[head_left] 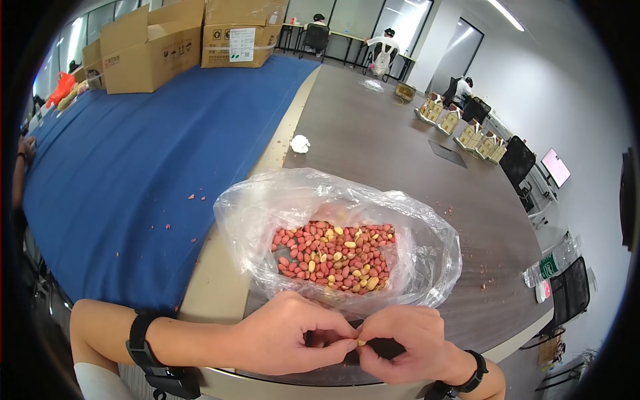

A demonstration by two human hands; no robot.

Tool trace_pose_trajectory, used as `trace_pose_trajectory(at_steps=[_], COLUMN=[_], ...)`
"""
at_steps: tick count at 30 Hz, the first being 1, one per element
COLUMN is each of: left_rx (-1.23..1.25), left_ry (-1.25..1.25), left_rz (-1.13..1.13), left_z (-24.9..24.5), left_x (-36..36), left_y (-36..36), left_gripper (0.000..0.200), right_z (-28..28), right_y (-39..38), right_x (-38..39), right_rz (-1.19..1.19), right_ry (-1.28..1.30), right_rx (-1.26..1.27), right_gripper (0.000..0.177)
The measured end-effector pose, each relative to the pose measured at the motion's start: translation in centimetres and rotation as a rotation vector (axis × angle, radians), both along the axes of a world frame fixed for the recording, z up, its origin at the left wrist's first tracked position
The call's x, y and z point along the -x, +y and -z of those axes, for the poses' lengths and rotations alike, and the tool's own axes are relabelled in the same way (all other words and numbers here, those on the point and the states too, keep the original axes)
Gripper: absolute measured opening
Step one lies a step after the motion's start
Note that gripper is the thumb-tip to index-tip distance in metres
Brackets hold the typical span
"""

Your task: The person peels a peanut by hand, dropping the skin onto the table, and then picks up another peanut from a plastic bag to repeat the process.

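Note:
Red and yellow peanuts [333, 257] lie in an open clear plastic bag [427, 233] on the dark table. In front of the bag's near side, my left hand [300, 333] and my right hand [407, 343] meet at the fingertips. Between them is a small pale yellow peanut [361, 343], pinched by the thumb and index finger of each hand. Both hands wear black wrist straps.
Blue cloth [133, 173] covers the left side, with cardboard boxes [157, 60] at its far end. Crumpled tissue [300, 144] lies beyond the bag. Small house models [450, 119] and a bottle [543, 268] stand right. People sit far back; another person's arm shows at far left.

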State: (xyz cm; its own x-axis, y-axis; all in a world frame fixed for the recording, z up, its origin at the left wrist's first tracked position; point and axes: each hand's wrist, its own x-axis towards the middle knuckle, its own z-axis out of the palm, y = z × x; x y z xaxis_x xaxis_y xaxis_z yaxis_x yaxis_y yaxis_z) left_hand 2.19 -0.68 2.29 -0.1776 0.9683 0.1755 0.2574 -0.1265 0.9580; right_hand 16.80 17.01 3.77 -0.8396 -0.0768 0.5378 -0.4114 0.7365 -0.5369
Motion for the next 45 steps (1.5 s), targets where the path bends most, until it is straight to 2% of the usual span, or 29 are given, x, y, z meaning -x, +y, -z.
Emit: trace_pose_trajectory(at_steps=[7,9,15,19,22,23,27,29,32,36,41,45], left_rx=[-0.051,-0.078,0.012,0.048,0.062,0.080,0.076,0.081,0.095,0.014,0.034,0.019], left_ry=[0.042,0.070,0.068,0.077,-0.027,0.034,0.043,-0.091,-0.001,-0.034,-0.084,-0.068], left_rz=[-0.022,0.003,-0.091,-0.050,-0.109,-0.038,-0.035,-0.094,-0.033,-0.105,-0.053,-0.044], left_z=[-0.1,-0.1,0.4,0.1,0.0,-0.1,0.0,-0.2,-0.2,0.8,0.0,0.1], left_x=[0.0,-0.1,-0.2,0.1,-0.5,0.1,-0.1,-0.6,0.0,-0.4,-0.3,-0.3], left_y=[0.0,0.1,0.0,-0.1,-0.2,-0.1,-0.3,-0.3,-0.2,-0.2,-0.2,-0.2], left_gripper=[0.013,0.012,0.009,0.002,0.003,0.004,0.005,0.006,0.007,0.011,0.012,0.013], right_z=[-0.1,-0.2,0.8,1.1,1.3,1.3,0.7,0.7,0.5,0.4,0.1,-0.1], right_y=[-0.1,0.1,0.5,0.3,0.3,0.2,0.2,0.2,0.1,0.1,-0.1,0.1], right_x=[-0.2,-0.1,-0.1,-0.3,-0.4,-0.3,-0.4,-0.4,-0.3,-0.4,-0.5,-0.6], right_rz=[0.044,-0.015,-0.041,-0.053,-0.064,-0.063,-0.068,-0.067,-0.057,-0.040,-0.052,-0.043], right_ry=[0.010,0.005,0.048,0.053,0.038,0.047,-0.024,-0.010,-0.009,-0.053,-0.142,-0.168], right_rx=[-0.007,0.013,0.038,0.063,0.051,0.076,0.128,0.126,0.122,0.089,0.172,0.124], right_gripper=[0.020,0.020,0.021,0.021,0.021,0.021,0.020,0.020,0.019,0.019,0.016,0.016])
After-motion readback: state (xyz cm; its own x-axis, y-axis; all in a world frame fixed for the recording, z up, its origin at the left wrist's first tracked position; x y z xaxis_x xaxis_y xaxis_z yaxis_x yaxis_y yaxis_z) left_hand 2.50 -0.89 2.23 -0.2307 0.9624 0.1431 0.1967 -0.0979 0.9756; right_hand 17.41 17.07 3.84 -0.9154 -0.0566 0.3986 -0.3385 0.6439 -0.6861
